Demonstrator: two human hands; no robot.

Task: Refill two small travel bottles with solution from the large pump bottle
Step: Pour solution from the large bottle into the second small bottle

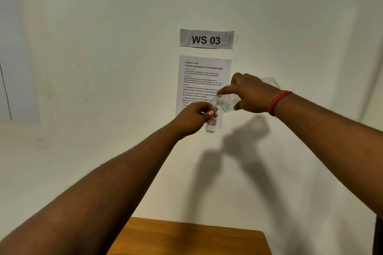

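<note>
Tipping large bottle [227, 103], right hand [247, 94], over left-held small bottle [211, 124].

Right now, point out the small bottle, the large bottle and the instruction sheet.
small bottle [211, 124]: head view, on its red-marked label.
large bottle [226, 104]: head view, on its clear shoulder.
instruction sheet [204, 72]: head view, on its upper text.

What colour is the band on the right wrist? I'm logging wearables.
Red, a band of thin strands wrapped round the wrist behind the right hand; head view.

Clear glossy plastic bottles [226, 103], matt paper sheet [204, 80], smooth wooden table [186, 238]
</note>
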